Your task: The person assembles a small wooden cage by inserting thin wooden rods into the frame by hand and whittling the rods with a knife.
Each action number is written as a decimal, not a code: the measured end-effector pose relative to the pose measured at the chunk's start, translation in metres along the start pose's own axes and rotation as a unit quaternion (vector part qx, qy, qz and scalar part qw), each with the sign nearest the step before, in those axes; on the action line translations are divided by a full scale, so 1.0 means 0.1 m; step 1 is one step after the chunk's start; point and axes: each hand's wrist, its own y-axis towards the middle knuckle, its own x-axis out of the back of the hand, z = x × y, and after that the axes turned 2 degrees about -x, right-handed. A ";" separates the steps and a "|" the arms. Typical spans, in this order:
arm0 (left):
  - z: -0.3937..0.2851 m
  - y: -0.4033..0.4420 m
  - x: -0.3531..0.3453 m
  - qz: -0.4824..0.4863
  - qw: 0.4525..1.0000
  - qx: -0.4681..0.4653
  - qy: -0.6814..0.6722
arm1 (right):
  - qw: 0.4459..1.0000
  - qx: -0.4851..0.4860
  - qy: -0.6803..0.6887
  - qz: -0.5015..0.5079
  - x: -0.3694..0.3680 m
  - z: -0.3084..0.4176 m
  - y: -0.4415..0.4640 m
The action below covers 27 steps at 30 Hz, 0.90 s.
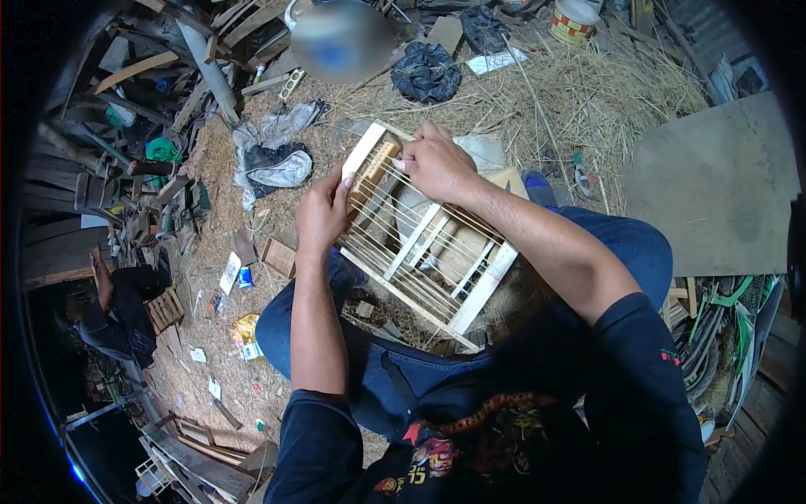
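A light wooden frame (481,288) with thin parallel rods lies tilted across my lap. At its upper left end, my left hand (323,212) is wrapped round the side rail, thumb on top. My right hand (437,162) has its fingers closed at the same end, over the rods near the top corner. Between the two hands sits a small notched wooden block (375,169) inside the frame. Whether the right fingers pinch a rod or the block is hidden.
A person in dark clothes (117,311) sits at the far left beside scrap wood. Black plastic bags (426,72), a bucket (574,21) and straw lie ahead. To the right are a flat board (714,185) and a bicycle wheel (701,349). A small wooden box (278,257) lies left.
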 end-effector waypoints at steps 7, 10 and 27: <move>0.07 0.02 -0.04 -0.001 1.000 -0.010 -0.005 | 1.000 -0.008 -0.007 0.012 0.00 -0.01 0.02; 0.05 0.01 -0.03 0.005 1.000 0.004 0.004 | 1.000 -0.002 -0.020 0.004 -0.01 -0.01 0.01; 0.08 0.02 -0.05 0.007 1.000 0.002 -0.031 | 0.999 -0.008 0.026 0.039 -0.03 -0.10 0.15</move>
